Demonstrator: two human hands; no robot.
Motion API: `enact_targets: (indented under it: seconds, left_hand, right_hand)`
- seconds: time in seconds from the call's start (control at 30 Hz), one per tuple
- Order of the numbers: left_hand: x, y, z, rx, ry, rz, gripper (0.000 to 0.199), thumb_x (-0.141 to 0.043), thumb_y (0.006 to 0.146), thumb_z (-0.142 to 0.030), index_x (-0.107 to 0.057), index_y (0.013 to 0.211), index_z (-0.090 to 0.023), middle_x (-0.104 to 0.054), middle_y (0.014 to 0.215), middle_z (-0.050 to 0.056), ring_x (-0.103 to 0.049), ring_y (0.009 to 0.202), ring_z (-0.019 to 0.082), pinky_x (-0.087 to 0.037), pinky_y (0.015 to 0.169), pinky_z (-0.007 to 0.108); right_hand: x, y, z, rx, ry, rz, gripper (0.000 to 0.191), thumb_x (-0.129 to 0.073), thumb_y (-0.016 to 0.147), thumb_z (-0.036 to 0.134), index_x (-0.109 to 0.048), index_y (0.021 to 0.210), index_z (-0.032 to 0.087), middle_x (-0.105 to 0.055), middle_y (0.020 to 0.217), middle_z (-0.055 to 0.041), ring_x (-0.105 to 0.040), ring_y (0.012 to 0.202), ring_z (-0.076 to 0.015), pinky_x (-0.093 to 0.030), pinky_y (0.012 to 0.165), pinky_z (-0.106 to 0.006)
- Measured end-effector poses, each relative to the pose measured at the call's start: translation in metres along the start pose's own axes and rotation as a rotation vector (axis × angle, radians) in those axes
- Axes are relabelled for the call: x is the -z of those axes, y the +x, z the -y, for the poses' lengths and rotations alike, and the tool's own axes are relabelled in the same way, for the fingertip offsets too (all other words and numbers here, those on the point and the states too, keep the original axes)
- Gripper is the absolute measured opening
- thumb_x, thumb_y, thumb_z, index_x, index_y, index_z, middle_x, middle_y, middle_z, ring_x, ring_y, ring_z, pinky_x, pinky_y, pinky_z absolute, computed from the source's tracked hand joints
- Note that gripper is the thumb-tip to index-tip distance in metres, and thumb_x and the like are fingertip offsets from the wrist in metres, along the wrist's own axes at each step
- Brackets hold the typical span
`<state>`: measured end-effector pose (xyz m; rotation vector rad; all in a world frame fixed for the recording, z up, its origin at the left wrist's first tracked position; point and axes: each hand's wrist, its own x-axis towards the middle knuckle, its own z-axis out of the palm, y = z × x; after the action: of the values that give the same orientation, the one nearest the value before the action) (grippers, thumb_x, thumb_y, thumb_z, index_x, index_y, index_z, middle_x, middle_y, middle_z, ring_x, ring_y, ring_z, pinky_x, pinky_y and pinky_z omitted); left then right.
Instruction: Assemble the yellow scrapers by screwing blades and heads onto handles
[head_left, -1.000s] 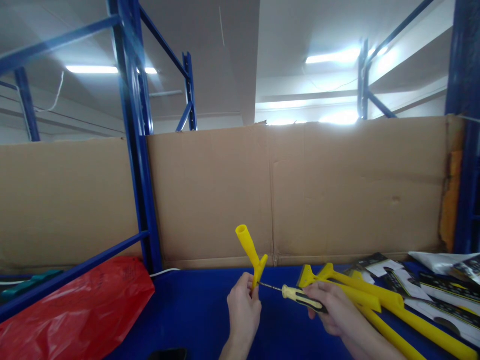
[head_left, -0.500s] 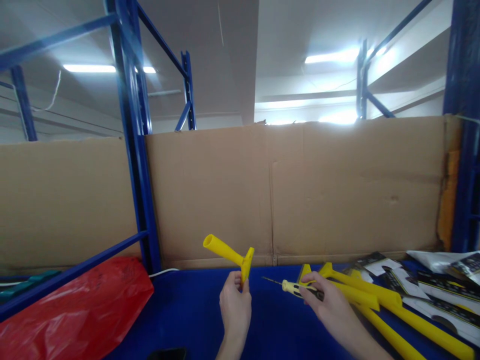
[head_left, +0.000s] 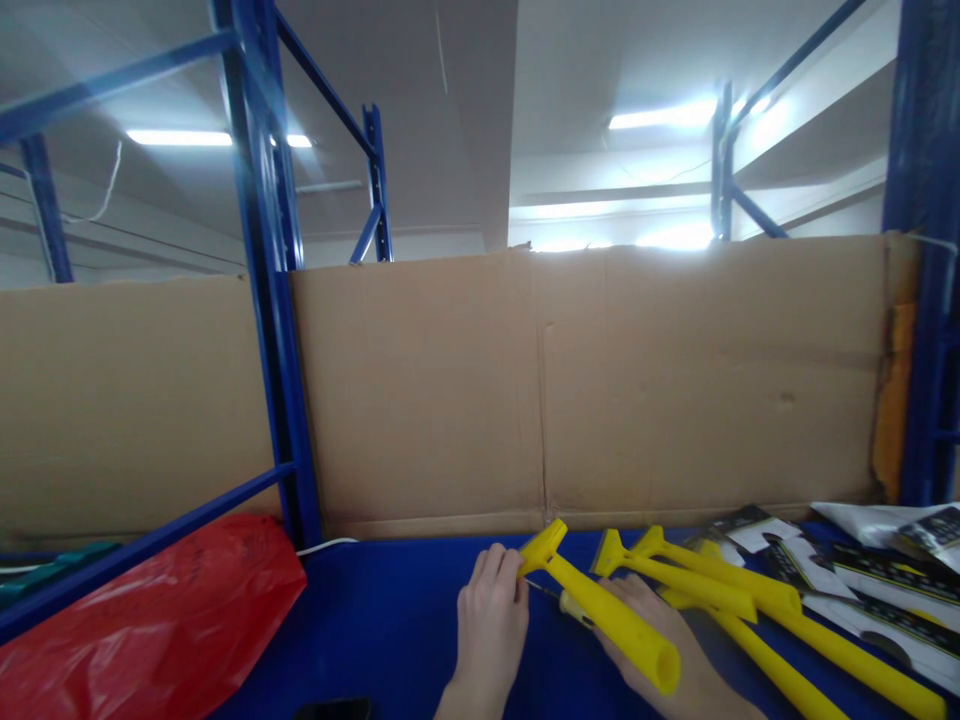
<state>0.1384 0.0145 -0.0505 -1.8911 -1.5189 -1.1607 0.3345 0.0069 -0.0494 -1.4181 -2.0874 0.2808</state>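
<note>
My left hand (head_left: 491,612) is closed on the head of a yellow plastic scraper (head_left: 611,615). Its hollow handle slants down to the right, toward me, passing in front of my right hand (head_left: 660,645). That hand is wrapped round a screwdriver with a cream handle (head_left: 574,607), mostly hidden behind the scraper and the fingers. The thin metal shaft points left, its tip close to the scraper head at my left fingers; whether it touches cannot be seen. More yellow scrapers (head_left: 720,580) lie just beyond and right of my right hand.
On the blue surface (head_left: 405,620), printed card packages (head_left: 885,600) lie at the right. A red plastic bag (head_left: 180,620) lies at the left by a blue rack post (head_left: 289,400). A dark object (head_left: 334,708) is at the near edge. Cardboard (head_left: 435,400) stands behind.
The scraper has swung round, its handle now pointing right and toward me instead of up-left. My left hand has shifted slightly right, and the screwdriver tip is now near the scraper head.
</note>
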Motion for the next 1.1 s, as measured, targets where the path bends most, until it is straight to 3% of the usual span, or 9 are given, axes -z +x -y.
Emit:
enact_targets:
  seconds: [0.07, 0.17, 0.23, 0.33, 0.5, 0.7, 0.87, 0.97, 1.1]
  left_hand:
    - [0.001, 0.001, 0.001, -0.037, 0.013, -0.04, 0.021, -0.054, 0.072, -0.001, -0.058, 0.071, -0.021, -0.061, 0.071, -0.001, -0.061, 0.07, 0.016, -0.042, 0.05, 0.021]
    - [0.002, 0.002, 0.002, -0.069, 0.012, -0.093, 0.021, -0.054, 0.074, -0.001, -0.057, 0.07, -0.021, -0.059, 0.07, -0.001, -0.059, 0.069, 0.015, -0.04, 0.047, 0.02]
    - [0.003, 0.002, 0.002, -0.089, 0.019, -0.105, 0.021, -0.053, 0.075, -0.002, -0.056, 0.069, -0.021, -0.059, 0.07, -0.001, -0.058, 0.069, 0.015, -0.039, 0.046, 0.019]
    - [0.004, 0.0, 0.001, -0.131, 0.034, -0.091, 0.021, -0.054, 0.075, -0.002, -0.056, 0.069, -0.021, -0.059, 0.071, -0.001, -0.058, 0.07, 0.015, -0.039, 0.046, 0.019]
    - [0.005, 0.0, -0.002, -0.135, 0.051, 0.04, 0.024, -0.053, 0.074, 0.001, -0.059, 0.077, -0.022, -0.062, 0.08, -0.001, -0.059, 0.076, 0.016, -0.046, 0.052, 0.02]
    - [0.017, 0.005, -0.012, -0.136, -0.05, 0.26, 0.026, -0.049, 0.076, -0.003, -0.062, 0.09, -0.021, -0.064, 0.098, 0.003, -0.059, 0.092, 0.02, -0.051, 0.074, 0.029]
    - [0.032, 0.006, -0.026, -0.085, -0.252, 0.606, 0.015, -0.052, 0.077, -0.018, -0.066, 0.076, -0.022, -0.067, 0.072, 0.0, -0.061, 0.067, 0.017, -0.045, 0.062, 0.027]
    - [0.041, 0.005, -0.034, 0.09, -0.41, 0.889, 0.007, -0.063, 0.066, -0.023, -0.07, 0.067, -0.022, -0.066, 0.064, -0.001, -0.057, 0.058, 0.014, -0.039, 0.053, 0.022]
    - [0.055, 0.007, -0.041, 0.296, -0.533, 1.245, 0.016, -0.068, 0.058, -0.02, -0.074, 0.072, -0.024, -0.065, 0.065, -0.002, -0.055, 0.057, 0.013, -0.035, 0.047, 0.019]
  right_hand:
    - [0.008, 0.005, 0.003, -0.038, 0.091, -0.047, 0.014, -0.052, 0.077, 0.027, -0.065, 0.078, 0.02, -0.07, 0.085, -0.0074, -0.062, 0.087, -0.0251, -0.046, 0.078, -0.033]
    - [0.021, 0.009, 0.012, -0.241, 0.46, -0.136, 0.031, -0.044, 0.083, 0.044, -0.06, 0.071, 0.019, -0.062, 0.065, -0.0038, -0.059, 0.06, -0.0187, -0.044, 0.058, -0.029]
    - [0.027, 0.008, 0.019, -0.42, 0.752, -0.05, 0.041, -0.044, 0.082, 0.056, -0.061, 0.08, 0.019, -0.059, 0.061, -0.0009, -0.055, 0.049, -0.0149, -0.038, 0.044, -0.025]
    - [0.027, 0.0, 0.028, -0.487, 0.956, 0.15, 0.038, -0.061, 0.076, 0.049, -0.059, 0.097, 0.018, -0.064, 0.067, -0.0008, -0.061, 0.057, -0.0154, -0.043, 0.048, -0.023]
    - [0.014, -0.008, 0.034, -0.532, 0.986, 0.24, 0.04, -0.058, 0.078, 0.024, -0.048, 0.116, 0.014, -0.066, 0.068, -0.0012, -0.064, 0.056, -0.0166, -0.051, 0.058, -0.029]
    - [0.004, -0.002, 0.021, -0.496, 0.787, 0.159, 0.037, -0.058, 0.08, 0.034, -0.056, 0.114, 0.019, -0.062, 0.07, 0.0007, -0.061, 0.054, -0.0136, -0.048, 0.052, -0.023]
    - [0.001, -0.002, 0.015, -0.371, 0.621, 0.135, 0.033, -0.054, 0.082, 0.032, -0.061, 0.112, 0.02, -0.062, 0.074, -0.0001, -0.059, 0.055, -0.0133, -0.044, 0.048, -0.022]
    - [0.001, -0.003, 0.014, -0.278, 0.491, 0.093, 0.033, -0.051, 0.082, 0.026, -0.064, 0.111, 0.018, -0.063, 0.073, -0.0012, -0.059, 0.059, -0.0155, -0.044, 0.053, -0.023]
    - [0.003, -0.002, 0.014, -0.18, 0.357, 0.086, 0.033, -0.048, 0.081, 0.02, -0.066, 0.109, 0.017, -0.066, 0.071, -0.0031, -0.061, 0.067, -0.0185, -0.045, 0.061, -0.025]
